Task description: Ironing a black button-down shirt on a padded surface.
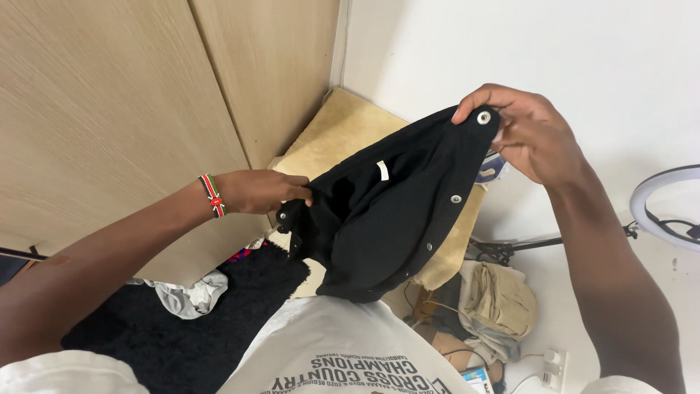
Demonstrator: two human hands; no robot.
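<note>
A black garment (386, 211) with metal snaps is held up in mid-air, above a beige cushion (343, 131). Its left edge is pinched by the left hand (259, 191), its top corner by the right hand (529, 131). For a neat result, the cloth should probably be kept taut and level between both grips.

A small white rectangular label (383, 170) sits sewn inside the black garment (386, 219) — upright, near its middle.

A wooden wardrobe (109, 109), a tan cushion (343, 135), a ring light (660, 197) and khaki clothes (499, 299).
</note>
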